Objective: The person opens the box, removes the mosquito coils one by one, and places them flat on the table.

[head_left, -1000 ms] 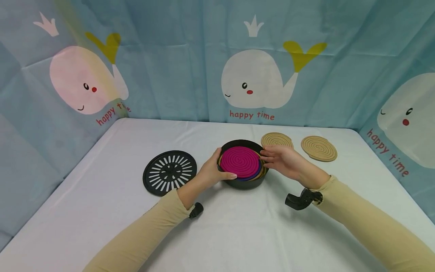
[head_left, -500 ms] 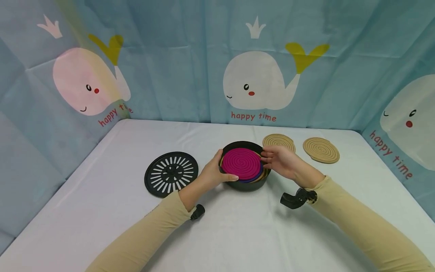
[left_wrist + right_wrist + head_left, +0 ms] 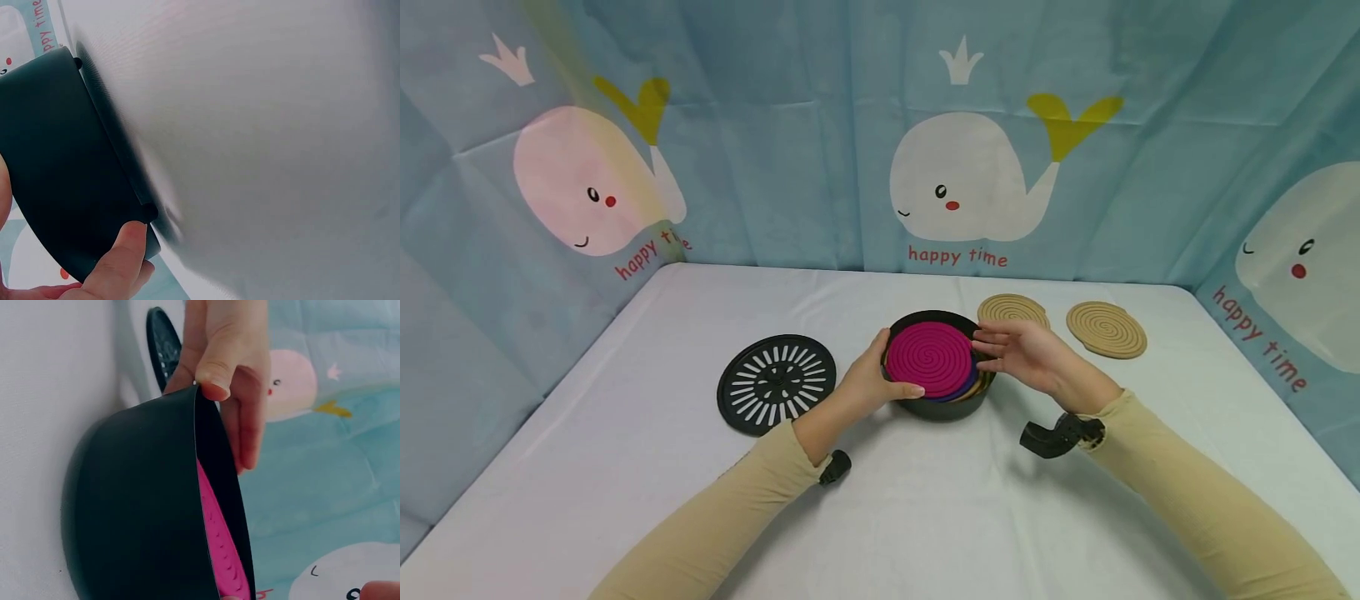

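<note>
A round black mosquito coil holder (image 3: 942,410) stands on the white table before me. A pink mosquito coil (image 3: 928,359) lies on top in it, over a purple coil (image 3: 969,386) and tan ones at the lower right. My left hand (image 3: 868,379) grips the holder's left side, its thumb over the front rim; the left wrist view shows those fingers on the black wall (image 3: 69,162). My right hand (image 3: 1026,358) reaches in from the right with fairly straight fingers, their tips at the coils' right edge. Only fingertips (image 3: 380,591) of it show in the right wrist view.
A black slotted lid (image 3: 730,379) lies on the table left of the holder, close to my left forearm. Two tan coils lie behind and right: one (image 3: 1011,308) partly behind my right hand, another (image 3: 1107,330) farther right. A whale-print curtain (image 3: 820,167) hangs around the table.
The pink coil has edged slightly left inside the holder, showing more of the purple one, with my right fingertips following. My left hand keeps its grip; the head view has shifted a little.
</note>
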The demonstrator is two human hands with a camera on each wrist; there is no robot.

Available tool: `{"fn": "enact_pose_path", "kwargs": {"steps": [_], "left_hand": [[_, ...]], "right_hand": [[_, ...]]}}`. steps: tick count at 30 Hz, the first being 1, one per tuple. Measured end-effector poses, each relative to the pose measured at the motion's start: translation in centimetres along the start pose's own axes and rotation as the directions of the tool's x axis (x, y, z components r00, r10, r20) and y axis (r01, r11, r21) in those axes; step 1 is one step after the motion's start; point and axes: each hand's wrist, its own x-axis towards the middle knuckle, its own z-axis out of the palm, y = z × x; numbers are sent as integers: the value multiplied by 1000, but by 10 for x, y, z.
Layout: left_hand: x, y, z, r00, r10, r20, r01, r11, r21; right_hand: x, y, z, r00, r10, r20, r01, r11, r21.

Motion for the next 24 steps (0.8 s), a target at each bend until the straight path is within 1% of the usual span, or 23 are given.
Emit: {"fn": "enact_pose_path", "kwargs": {"steps": [4, 9, 13, 17, 21, 24], "left_hand": [[1, 0, 0, 1000, 0, 2, 0, 1000, 0], [2, -1, 1, 1000, 4, 0, -4, 1000, 4], [2, -2, 0, 1000, 14, -2, -14, 1000, 9], [1, -2, 0, 1000, 16, 3, -16, 1000, 3], [1, -3, 1, 1000, 21, 4, -21, 1000, -5], [1, -2, 1, 1000, 25, 0, -25, 1000, -19]], "right_hand": [[-1, -1, -3, 1000, -14, -13, 14, 1000, 27], [5, 0, 0, 1000, 5, -26, -4, 999, 54], [14, 5, 6, 999, 1, -47, 0, 1000, 19], [19, 12, 12, 998, 1, -63, -4, 999, -46], [20, 20, 18, 999, 8, -41, -12, 996, -93], [19, 25, 21, 1000, -8, 19, 9, 998, -57]]}}
